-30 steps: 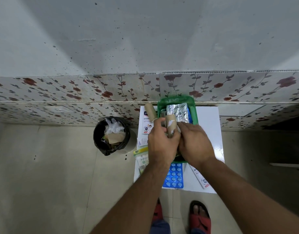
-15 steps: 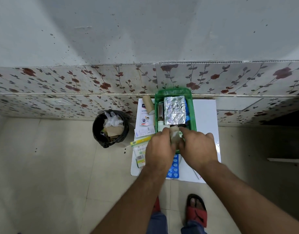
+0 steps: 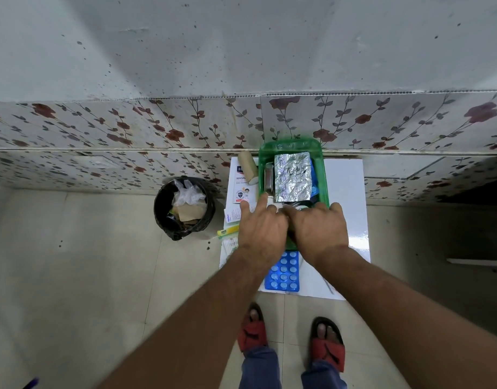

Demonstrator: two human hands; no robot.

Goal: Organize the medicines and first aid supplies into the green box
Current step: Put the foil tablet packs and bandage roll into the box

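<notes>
The green box [image 3: 292,146] sat at the back of a white table [image 3: 344,192], its far rim against the flowered wall tiles [image 3: 129,127]. Inside: a crinkled silver foil pack [image 3: 292,176] w/ handwriting on top, lying flat over sth blue [image 3: 314,175] at its right edge; a narrow dark item stood btwn the foil and the box's left wall. Near end of the box was covered by both hands. Left hand [image 3: 262,228] and right hand [image 3: 318,231] lay side by side, palms down, fingers reaching into the box; whether either held anything could not be told, fingertips hidden.

Left of the box, on the table: a tan bandage roll [image 3: 248,167], cylindrical, resting on a white printed carton [image 3: 240,186]; nearer, a leaflet, a yellow-green tube [image 3: 227,231] and a small pack, partly under the left wrist. A blue blister strip [image 3: 283,272] w/ round tablets lay at the table's front edge, btwn the forearms.

On the floor left of the table, a round black bin [image 3: 185,207] w/ black liner held crumpled clear plastic and brown cardboard. Floor tiles pale and glossy. Red sandals [image 3: 327,348] showed below.
</notes>
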